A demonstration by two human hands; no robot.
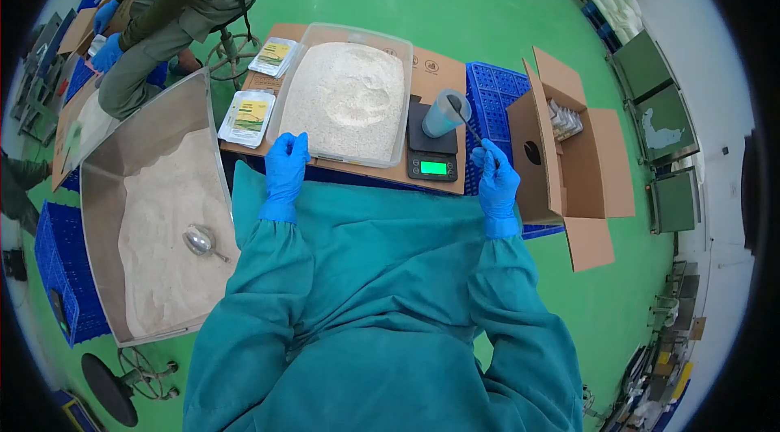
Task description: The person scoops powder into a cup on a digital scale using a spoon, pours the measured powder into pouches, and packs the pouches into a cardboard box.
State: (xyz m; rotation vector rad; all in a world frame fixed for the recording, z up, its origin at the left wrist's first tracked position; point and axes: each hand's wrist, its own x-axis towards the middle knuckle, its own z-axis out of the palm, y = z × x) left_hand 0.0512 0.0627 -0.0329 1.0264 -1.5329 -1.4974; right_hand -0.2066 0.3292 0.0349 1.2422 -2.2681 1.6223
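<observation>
My left hand [286, 168], in a blue glove, is closed at the near left corner of a clear plastic bin [396, 157] of pale granular material [345, 99]. Whether its fingers grip the rim is too small to tell. My right hand [494, 176], also gloved, is closed on the handle of a dark spoon [470, 128], whose far end reaches into a translucent cup [439, 117]. That cup stands on a black scale [420, 139] with a lit green display. Two packets with yellow-green labels, a nearer one [247, 118] and a farther one [274, 56], lie left of the bin.
A large metal tub [101, 180] of pale powder with a metal scoop [199, 240] stands at the left. An open cardboard box [585, 176] holding packets is at the right, beside blue crates [493, 91]. A seated co-worker [175, 13] in blue gloves is at the upper left.
</observation>
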